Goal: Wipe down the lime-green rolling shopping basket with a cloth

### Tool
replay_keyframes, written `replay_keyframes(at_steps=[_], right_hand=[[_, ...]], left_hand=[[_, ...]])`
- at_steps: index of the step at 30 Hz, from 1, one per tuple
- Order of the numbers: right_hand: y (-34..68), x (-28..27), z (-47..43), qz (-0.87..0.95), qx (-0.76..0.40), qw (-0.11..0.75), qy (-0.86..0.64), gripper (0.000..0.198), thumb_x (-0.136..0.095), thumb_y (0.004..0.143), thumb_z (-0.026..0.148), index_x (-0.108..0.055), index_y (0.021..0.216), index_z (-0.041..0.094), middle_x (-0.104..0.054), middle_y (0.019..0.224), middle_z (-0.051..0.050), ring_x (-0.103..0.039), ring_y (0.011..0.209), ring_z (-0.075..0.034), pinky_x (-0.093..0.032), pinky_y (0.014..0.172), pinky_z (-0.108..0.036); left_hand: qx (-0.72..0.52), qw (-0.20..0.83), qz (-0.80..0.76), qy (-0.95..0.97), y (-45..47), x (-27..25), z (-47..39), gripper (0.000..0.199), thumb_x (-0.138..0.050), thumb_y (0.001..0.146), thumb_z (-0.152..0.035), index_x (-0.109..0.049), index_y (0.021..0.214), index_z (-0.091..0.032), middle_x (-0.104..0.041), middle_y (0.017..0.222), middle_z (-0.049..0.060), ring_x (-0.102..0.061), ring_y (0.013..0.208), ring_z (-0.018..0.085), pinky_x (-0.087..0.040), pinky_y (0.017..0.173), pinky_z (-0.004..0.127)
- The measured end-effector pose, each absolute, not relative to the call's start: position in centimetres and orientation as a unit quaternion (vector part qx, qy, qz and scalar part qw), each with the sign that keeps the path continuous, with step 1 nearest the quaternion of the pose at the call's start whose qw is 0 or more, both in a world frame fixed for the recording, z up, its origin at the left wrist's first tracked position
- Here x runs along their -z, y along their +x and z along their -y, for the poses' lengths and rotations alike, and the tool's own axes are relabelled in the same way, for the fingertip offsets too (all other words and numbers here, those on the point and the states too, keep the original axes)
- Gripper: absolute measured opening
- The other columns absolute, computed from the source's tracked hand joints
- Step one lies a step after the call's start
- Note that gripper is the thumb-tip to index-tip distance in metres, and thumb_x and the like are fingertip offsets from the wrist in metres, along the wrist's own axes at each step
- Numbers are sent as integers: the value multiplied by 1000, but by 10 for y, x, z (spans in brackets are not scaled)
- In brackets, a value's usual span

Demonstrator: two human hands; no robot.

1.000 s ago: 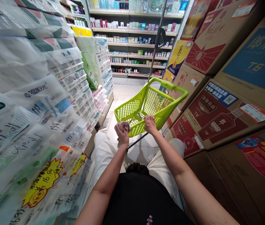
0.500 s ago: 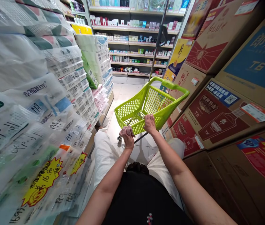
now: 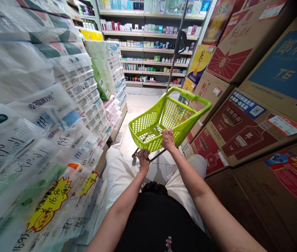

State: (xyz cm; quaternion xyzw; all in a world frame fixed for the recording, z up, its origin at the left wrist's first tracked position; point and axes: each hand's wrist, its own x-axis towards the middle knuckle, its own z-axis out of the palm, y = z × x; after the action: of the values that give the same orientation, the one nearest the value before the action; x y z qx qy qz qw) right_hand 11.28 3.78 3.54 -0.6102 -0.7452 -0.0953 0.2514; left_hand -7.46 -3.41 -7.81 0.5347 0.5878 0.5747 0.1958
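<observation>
So from my head cam, looking down: both my arms are stretched out forward over my black top and white trousers, bare forearms, elbows a little bent. My right hand (image 3: pixel 167 138) is up at the near rim of the green basket (image 3: pixel 148 123), knuckles up, fingers curled down over the edge, so it's clamped on that rim. My left hand (image 3: pixel 143 158) sits lower and closer to me, just under the basket's near corner, wrist dropped, fingers bunched together in a loose fist. I honestly can't tell if there's anything inside that fist from this angle.

The basket is bright lime plastic, all lattice mesh on the sides and bottom, with a smooth thick handle (image 3: pixel 196 98) arching over the far end. It's tipped up away from me, and a thin dark metal frame (image 3: pixel 156 156) runs under it toward the pale glossy floor tiles (image 3: pixel 138 101).

On my left, shiny plastic-wrapped tissue packs (image 3: pixel 59 115) are stacked high, with a yellow starburst price sticker (image 3: pixel 49 204) low down. On my right, brown cardboard boxes (image 3: pixel 243 129) with red and blue print, matte and squared off, are piled just beside the basket. Store shelves (image 3: pixel 151 45) packed with small boxes and bottles are well ahead.
</observation>
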Motion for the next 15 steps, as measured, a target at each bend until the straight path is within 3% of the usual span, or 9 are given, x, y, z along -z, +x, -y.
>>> replay_keyframes(at_steps=[7, 12, 15], right_hand=[[111, -39, -35, 746, 80, 245, -614, 48, -53, 68, 5, -54, 114, 18, -58, 119, -15, -45, 121, -30, -25, 125, -52], [109, -48, -30, 737, 68, 230, -632, 47, -53, 70, 6, -57, 116, 17, -59, 121, -16, -46, 123, -31, -21, 127, -51], [103, -59, -28, 743, 72, 206, -633, 43, -53, 72, 6, -62, 113, 16, -63, 118, -16, -48, 121, -31, -18, 127, -50]], left_hand=[[-591, 203, -587, 515, -71, 61, 32, 51, -54, 71, -1, -53, 118, -21, -45, 132, 16, -49, 129, 29, -39, 114, 49], [-527, 303, -621, 495, -77, 63, 41, 58, -56, 60, 3, -53, 113, -21, -48, 118, 11, -53, 118, 29, -44, 109, 47], [-573, 283, -629, 442, -82, 56, 37, 61, -54, 58, 3, -50, 113, -22, -46, 118, 9, -51, 117, 27, -44, 110, 48]])
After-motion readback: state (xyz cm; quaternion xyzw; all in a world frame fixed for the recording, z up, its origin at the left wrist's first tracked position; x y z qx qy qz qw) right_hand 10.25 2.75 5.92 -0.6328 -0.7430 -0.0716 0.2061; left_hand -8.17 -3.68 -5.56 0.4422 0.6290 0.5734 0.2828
